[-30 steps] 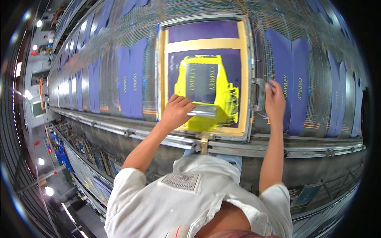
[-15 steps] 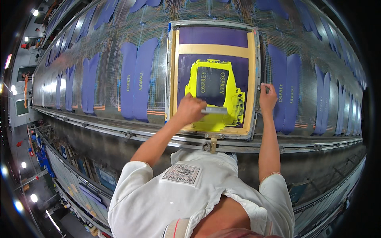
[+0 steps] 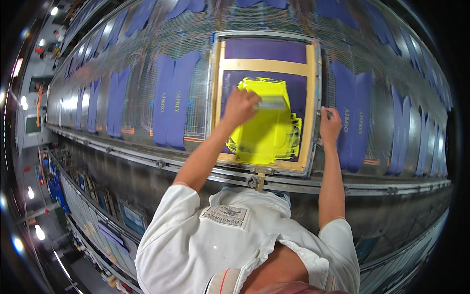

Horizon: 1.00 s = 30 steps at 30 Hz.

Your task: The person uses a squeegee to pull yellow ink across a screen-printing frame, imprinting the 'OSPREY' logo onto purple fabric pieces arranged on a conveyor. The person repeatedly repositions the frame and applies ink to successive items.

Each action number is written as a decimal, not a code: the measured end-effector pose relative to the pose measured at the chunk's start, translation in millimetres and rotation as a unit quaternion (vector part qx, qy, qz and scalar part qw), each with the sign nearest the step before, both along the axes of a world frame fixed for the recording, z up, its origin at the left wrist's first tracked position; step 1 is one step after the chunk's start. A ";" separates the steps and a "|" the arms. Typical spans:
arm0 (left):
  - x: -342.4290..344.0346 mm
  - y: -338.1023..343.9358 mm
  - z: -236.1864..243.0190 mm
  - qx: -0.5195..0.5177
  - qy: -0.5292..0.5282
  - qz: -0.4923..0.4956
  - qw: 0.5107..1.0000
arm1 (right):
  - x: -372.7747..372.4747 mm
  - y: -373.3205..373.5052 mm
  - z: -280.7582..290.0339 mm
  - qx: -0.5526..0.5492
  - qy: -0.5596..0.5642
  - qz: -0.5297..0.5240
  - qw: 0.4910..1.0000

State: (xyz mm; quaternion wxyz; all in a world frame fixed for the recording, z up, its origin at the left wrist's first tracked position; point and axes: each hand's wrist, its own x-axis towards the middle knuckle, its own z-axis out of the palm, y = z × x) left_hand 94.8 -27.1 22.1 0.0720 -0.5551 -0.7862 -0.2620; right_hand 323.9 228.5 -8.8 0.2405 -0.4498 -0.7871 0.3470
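My left hand is closed on a grey flat-bladed squeegee, which is a little blurred. The blade lies across bright yellow ink spread thickly over the mesh of a screen printing frame. Yellow ink covers the middle of the purple screen, with ragged edges at its right. My right hand is at the frame's right side, its fingers curled beside a small metal fitting. Whether those fingers grip anything is hard to make out.
Paired purple fabric pieces with small yellow lettering lie left and right of the frame on a long table. A metal rail with clamps runs along its near edge. Behind me, another rack holds several framed screens.
My left hand has pushed the squeegee away from me, up the screen. Ink now covers the dark lettered window that showed before. My right hand stays by the frame's right side.
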 end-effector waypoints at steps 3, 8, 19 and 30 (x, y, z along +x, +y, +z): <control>75.2 -55.7 -7.5 -0.012 0.000 0.013 1.000 | -0.1 13.0 6.5 0.007 0.022 0.067 0.997; 117.9 -122.4 -14.8 0.015 -0.032 0.037 0.999 | -30.2 5.7 12.4 0.024 0.010 0.078 0.997; 62.7 -164.1 -8.6 -0.036 -0.090 0.200 0.975 | -102.1 -68.3 1.9 -0.027 0.134 0.114 0.984; 48.0 -116.7 9.3 -0.239 -0.016 0.201 0.950 | -64.9 -60.4 -42.1 -0.065 0.156 0.065 0.983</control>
